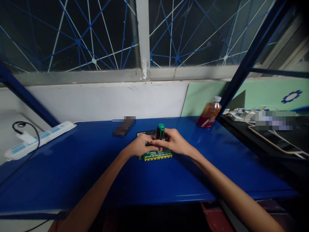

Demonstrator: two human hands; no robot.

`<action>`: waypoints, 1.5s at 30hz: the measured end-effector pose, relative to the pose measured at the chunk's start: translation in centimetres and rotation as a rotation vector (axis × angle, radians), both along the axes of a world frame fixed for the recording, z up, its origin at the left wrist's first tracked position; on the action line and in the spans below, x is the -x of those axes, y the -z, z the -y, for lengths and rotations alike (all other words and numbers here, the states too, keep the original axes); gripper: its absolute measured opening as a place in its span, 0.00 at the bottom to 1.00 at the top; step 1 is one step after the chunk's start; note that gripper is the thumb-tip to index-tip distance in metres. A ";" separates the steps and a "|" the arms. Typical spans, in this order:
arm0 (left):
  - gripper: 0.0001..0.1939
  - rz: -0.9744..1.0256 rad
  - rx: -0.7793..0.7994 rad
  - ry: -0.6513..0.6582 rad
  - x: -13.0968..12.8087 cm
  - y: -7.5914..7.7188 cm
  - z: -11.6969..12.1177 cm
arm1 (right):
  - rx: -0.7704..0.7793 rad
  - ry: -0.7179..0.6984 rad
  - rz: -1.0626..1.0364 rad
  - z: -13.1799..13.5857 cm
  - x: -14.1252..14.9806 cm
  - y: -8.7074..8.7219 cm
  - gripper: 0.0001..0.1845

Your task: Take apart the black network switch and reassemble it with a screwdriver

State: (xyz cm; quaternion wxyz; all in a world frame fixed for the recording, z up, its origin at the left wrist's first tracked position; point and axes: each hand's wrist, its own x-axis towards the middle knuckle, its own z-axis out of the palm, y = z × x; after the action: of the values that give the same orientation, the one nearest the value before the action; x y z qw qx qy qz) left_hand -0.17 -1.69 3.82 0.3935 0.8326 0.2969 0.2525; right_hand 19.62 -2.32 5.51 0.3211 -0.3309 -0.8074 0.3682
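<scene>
Head view. Your two hands meet at the middle of the blue table, over a green circuit board that lies flat on the tabletop with a row of yellow contacts along its near edge.

Your right hand is curled, its fingers closed around the lower part of a screwdriver. The screwdriver stands upright over the board; its green and black handle rises above your fingers, and its tip is hidden behind both hands, so you cannot tell where it meets the board.

Your left hand is partly closed, fingers bent and pointing toward the right hand. Its fingertips touch the right hand's fingertips at the screwdriver shaft, just above the board. Whether the left hand grips the shaft or only rests against it cannot be told. The palm covers the board's left end.

Behind the board, touching or just beside its far edge, a dark flat tray shows between the hands and the wall. A dark phone, partly blurred, lies to the left of the tray. A bottle of orange liquid with a white cap stands at the back right of the table. A white power strip rests at the far left edge, with a black cable looped over it.
</scene>
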 end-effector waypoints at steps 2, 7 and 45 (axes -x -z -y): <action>0.08 -0.006 0.000 0.001 0.0 0.2 -0.1 | -0.050 0.002 0.012 0.2 0.0 -0.3 0.16; 0.10 -0.070 -0.046 -0.051 0.0 0.3 -0.3 | -0.187 0.077 0.011 0.6 0.0 -1.0 0.15; 0.11 -0.007 -0.031 -0.090 -0.7 0.9 -0.1 | 0.019 0.075 -0.112 0.8 0.3 0.4 0.17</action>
State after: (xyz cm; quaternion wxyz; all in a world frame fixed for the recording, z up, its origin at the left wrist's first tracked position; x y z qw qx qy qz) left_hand 0.51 -1.61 2.91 0.3677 0.8253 0.3316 0.2715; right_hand 19.36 -3.16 5.15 0.3762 -0.3427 -0.7717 0.3814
